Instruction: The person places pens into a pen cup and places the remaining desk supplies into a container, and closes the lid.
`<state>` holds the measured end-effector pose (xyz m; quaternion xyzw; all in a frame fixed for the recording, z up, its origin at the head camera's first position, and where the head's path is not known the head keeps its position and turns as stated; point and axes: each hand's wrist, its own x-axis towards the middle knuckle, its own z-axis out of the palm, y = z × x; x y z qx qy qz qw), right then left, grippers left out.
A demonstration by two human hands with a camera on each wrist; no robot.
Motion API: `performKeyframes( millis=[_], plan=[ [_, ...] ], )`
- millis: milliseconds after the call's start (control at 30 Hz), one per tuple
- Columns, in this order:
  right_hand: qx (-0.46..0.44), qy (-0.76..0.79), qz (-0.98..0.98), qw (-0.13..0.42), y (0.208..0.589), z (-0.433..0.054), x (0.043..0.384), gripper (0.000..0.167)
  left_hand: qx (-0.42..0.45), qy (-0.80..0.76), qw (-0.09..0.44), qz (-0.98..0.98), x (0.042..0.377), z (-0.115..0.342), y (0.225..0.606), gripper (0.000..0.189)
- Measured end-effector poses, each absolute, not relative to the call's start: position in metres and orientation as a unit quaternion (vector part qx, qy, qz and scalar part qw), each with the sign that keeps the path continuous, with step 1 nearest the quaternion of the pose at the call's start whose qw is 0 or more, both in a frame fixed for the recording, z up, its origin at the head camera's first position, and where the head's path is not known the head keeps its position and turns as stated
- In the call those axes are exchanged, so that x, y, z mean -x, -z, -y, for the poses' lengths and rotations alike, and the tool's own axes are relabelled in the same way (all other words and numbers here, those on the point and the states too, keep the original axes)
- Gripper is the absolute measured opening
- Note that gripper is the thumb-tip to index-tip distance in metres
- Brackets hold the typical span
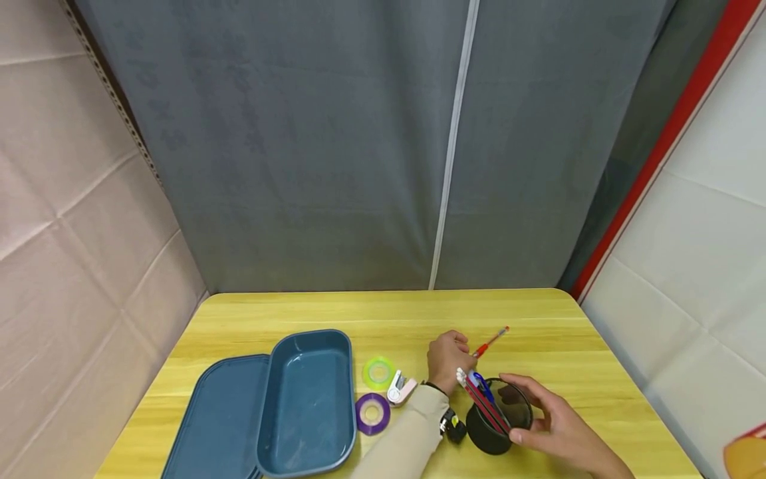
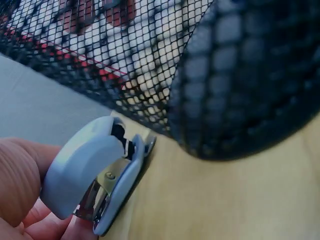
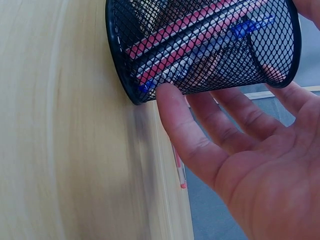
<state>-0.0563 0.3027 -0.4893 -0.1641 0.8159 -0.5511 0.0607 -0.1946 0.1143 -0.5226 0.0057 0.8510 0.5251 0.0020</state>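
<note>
Cupping the black mesh pen cup (image 1: 499, 416) from its right side, the right hand (image 1: 559, 426) curls its fingers (image 3: 235, 112) round the wire wall and its thumb (image 3: 182, 125) presses near the base rim. The cup stands on the yellow counter (image 1: 299, 313) at the near right, and red and blue pens (image 1: 481, 399) lean inside it against its left wall; the right wrist view shows them through the mesh.

The left hand (image 1: 447, 359) lies just beyond the cup on its far left side, knuckles up, fingers curled. A red pen (image 1: 491, 341) lies at its far-right side, pointing away to the right; whether the fingers pinch its near end cannot be told from the head view. The left wrist view shows a small pale blue stapler (image 2: 92, 175) resting against the palm, close beside the mesh wall, so this hand grips the stapler.

Left of the left forearm, a pink and white stapler (image 1: 399, 388) lies on the counter, between a green tape roll (image 1: 378, 372) on its far left and a purple tape roll (image 1: 372, 413) on its near left. Further left sits an open blue box (image 1: 306, 402), with its blue lid (image 1: 218, 419) lying flat against its left side. A small black object (image 1: 453, 426) lies just left of the cup's base.
</note>
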Motion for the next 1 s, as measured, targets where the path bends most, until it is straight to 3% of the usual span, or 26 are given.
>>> performKeyframes(
  millis=[233,500,633,1000],
  plan=[
    [0.164,0.55,-0.817,0.06,0.488,-0.303,0.055,0.065,0.004,-0.542,0.017,-0.84,0.196,-0.112,0.523,0.039],
    [0.154,0.546,-0.821,0.067,0.487,-0.302,0.054,0.065,-0.014,-0.607,0.026,-0.794,0.2,-0.102,0.531,0.03],
    [0.149,0.549,-0.819,0.077,0.487,-0.302,0.053,0.064,-0.024,-0.614,0.004,-0.789,0.205,-0.098,0.537,0.023],
    [0.155,0.548,-0.819,0.07,0.485,-0.301,0.055,0.065,-0.053,-0.621,0.01,-0.782,0.203,-0.102,0.54,0.053]
  ],
)
